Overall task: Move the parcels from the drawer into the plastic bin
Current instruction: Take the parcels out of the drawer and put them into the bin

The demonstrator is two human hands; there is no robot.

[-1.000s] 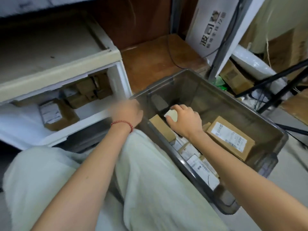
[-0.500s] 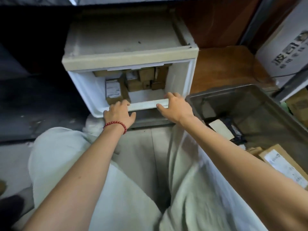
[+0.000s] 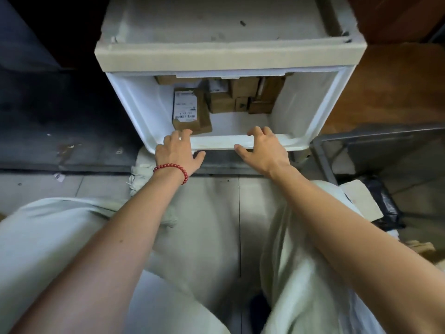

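A white plastic drawer (image 3: 320, 109) stands pulled out ahead of me. Inside lie several brown cardboard parcels: one with a white label (image 3: 189, 109) near the front left, and a cluster of small boxes (image 3: 243, 97) at the back. My left hand (image 3: 177, 153), with a red bead bracelet, grips the drawer's front rim at the left, fingers curled over it and thumb below. My right hand (image 3: 263, 150) grips the same rim at the middle right. The grey plastic bin (image 3: 337, 141) stands at the right, holding a white parcel (image 3: 361, 201) and a black bag.
The drawer unit's cream top (image 3: 226, 54) overhangs the drawer. A dark floor lies to the left, a brown wooden surface (image 3: 385, 92) to the right behind the bin. My knees in pale trousers (image 3: 204, 237) fill the foreground below the drawer.
My right hand left the bin and came to the drawer's front rim. My view swung left from the bin to the drawer. Both hands now hold the rim and more of the drawer shows.
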